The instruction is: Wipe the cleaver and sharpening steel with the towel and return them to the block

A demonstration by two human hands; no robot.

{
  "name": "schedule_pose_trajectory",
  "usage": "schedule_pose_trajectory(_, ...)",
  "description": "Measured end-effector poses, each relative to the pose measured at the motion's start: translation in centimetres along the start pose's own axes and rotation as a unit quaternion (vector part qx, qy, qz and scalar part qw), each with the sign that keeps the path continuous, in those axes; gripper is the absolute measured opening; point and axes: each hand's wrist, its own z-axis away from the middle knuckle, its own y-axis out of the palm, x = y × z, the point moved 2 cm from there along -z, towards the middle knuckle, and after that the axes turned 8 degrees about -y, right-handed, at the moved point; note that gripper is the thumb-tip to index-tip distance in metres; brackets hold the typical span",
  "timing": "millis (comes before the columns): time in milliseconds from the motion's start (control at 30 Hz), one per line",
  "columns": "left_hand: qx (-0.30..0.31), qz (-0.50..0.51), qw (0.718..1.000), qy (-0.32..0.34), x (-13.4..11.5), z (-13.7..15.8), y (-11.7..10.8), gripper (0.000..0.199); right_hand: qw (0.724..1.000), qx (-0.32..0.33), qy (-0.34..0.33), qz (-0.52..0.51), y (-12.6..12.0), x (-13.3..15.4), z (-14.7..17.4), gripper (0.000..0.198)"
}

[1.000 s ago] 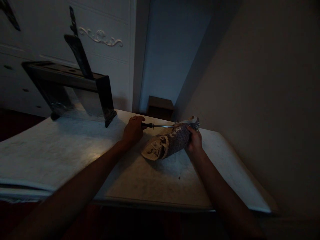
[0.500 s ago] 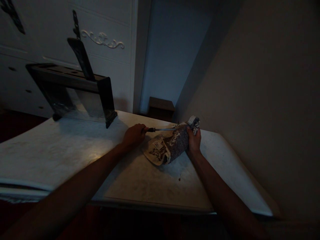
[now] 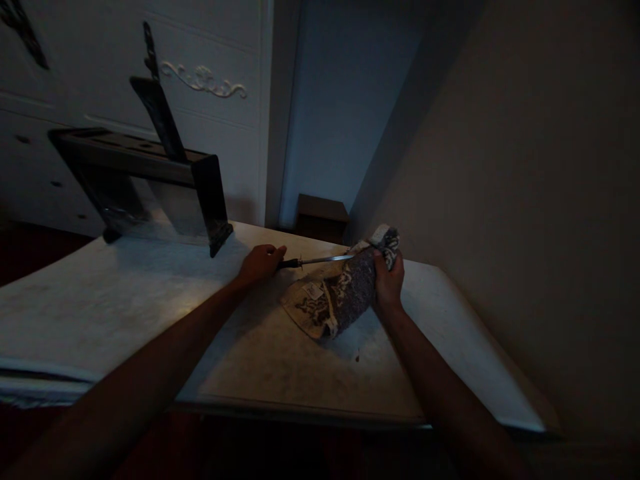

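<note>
My left hand (image 3: 263,262) is closed round the dark handle of a sharpening steel (image 3: 325,259). Its thin, shiny rod points right, and the far end disappears into a brown, grey and cream patterned towel (image 3: 350,287). My right hand (image 3: 389,277) grips the folded towel at its right end, thumb on top. The towel's left part, with a white label, hangs down towards the tabletop. To the left, a knife block (image 3: 135,180) with clear sides and a dark frame holds a large black-handled knife (image 3: 160,120).
The pale tabletop (image 3: 140,293) has a small brown crumb (image 3: 357,359) in front of the towel. A wall (image 3: 525,167) rises along the right side. Behind stand a white cabinet (image 3: 215,140) with ornate trim and a low brown box-like piece (image 3: 323,208).
My left hand has moved slightly left with the sharpening steel, and its rod now tilts upward to the right. The towel's lower end has dropped a little; my right hand stays nearly in place.
</note>
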Motion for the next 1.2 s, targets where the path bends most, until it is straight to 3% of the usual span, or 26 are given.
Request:
schedule_pose_trajectory(100,0.008,0.032,0.999,-0.029,0.3,-0.1,0.0,0.038,0.996,-0.039,-0.057,0.054,-0.3,0.1,-0.2,0.027)
schedule_pose_trajectory(300,0.023,0.120,0.990,-0.067,0.6,-0.1,0.2,0.036,0.997,-0.064,-0.021,0.044,-0.9,-1.2,-0.4,0.025)
schedule_pose_trajectory(400,0.062,0.172,0.978,-0.103,0.2,0.2,0.2,0.041,0.998,-0.037,0.011,0.041,-0.6,-1.5,-0.3,0.028)
schedule_pose_trajectory(567,0.169,0.256,0.942,-0.134,-1.4,2.1,0.7,0.045,0.990,0.075,0.113,-0.031,1.1,-0.9,0.6,0.035)
schedule_pose_trajectory(700,0.248,0.312,0.910,-0.113,-2.3,3.9,2.1,0.044,0.972,0.150,0.164,-0.070,2.2,0.0,1.7,0.038)
schedule_pose_trajectory(933,0.234,0.392,0.890,0.002,-2.6,4.8,3.6,0.041,0.946,0.208,0.224,-0.104,3.1,1.3,3.1,0.038)
schedule_pose_trajectory(1200,0.240,0.354,0.903,0.037,-2.5,4.8,4.1,0.038,0.933,0.219,0.259,-0.121,2.6,0.7,3.0,0.032)
